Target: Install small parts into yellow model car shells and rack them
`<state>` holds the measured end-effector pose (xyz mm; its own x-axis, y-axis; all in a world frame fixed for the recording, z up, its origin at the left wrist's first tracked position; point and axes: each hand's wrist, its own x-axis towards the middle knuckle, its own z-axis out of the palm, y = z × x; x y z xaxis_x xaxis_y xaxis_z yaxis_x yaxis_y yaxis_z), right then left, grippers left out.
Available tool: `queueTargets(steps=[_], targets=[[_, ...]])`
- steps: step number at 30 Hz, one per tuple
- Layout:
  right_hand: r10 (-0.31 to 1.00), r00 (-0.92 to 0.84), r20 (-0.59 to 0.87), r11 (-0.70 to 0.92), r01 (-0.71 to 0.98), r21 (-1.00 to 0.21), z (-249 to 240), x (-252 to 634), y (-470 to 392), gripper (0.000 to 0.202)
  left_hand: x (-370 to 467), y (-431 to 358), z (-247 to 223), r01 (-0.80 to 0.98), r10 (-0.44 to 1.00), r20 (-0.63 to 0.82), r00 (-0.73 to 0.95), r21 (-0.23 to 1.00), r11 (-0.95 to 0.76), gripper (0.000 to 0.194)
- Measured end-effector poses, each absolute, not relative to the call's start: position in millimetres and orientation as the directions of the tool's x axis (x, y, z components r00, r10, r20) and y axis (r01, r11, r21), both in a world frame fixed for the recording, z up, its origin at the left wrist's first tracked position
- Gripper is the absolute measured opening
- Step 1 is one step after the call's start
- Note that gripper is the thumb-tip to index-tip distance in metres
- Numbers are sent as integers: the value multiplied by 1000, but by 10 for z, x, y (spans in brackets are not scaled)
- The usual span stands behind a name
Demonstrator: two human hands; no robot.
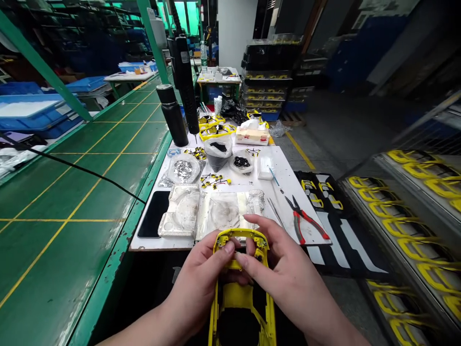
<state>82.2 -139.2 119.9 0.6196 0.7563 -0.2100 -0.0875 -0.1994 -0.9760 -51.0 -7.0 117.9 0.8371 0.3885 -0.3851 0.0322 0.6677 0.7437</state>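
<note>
Between two bare hands, a yellow plastic frame (236, 295) is held just over the near edge of a white worktable (290, 187). Its long axis is pointed away from the body, with the curved, rounded crosspiece (239, 231) set at the far end, beside the fingertips, and the two straight side rails run back between the wrists. The frame is gripped on its left side by the left hand (196, 281) and on its right by the right hand (288, 271); neither hand is clearly nearer. The thumbs are brought close together just inside the crosspiece, where any small part pinched between them cannot be made out. That inner spot, judged from the placing of the thumbs, is the point on which the handling turns.

The frame is formed of smooth, hard-looking plastic, with dark fittings at the upper corners. Straight beyond the fingers, scuffed, off-white molded blocks (223, 211) are laid out, marked by shallow round hollows. Ahead and to the right of the right hand, red-handled pliers (315, 226) are left splayed beside slim metal tweezers (275, 211). Farther ahead of the left hand, shiny silvery pieces (183, 168) are heaped in clear plastic.
</note>
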Motion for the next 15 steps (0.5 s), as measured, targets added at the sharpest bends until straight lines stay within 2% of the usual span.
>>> queueTargets(steps=[3,7,11,15], targets=[[747,623,-232,-30,-317,-948,1129,762,-1417,62,-550,-24,1202,39,378,-396,837,733,679,34],[786,533,-313,22,-530,-847,1025,745,-1450,48,-597,-1,1235,29,404,-370,837,766,642,34],[746,576,-334,77,-573,-816,999,696,-1474,45,-639,-51,1271,28,447,-355,821,807,590,36],[693,640,-332,102,-543,-834,1020,623,-1496,50,-662,-145,1301,-8,494,-401,771,770,638,37]])
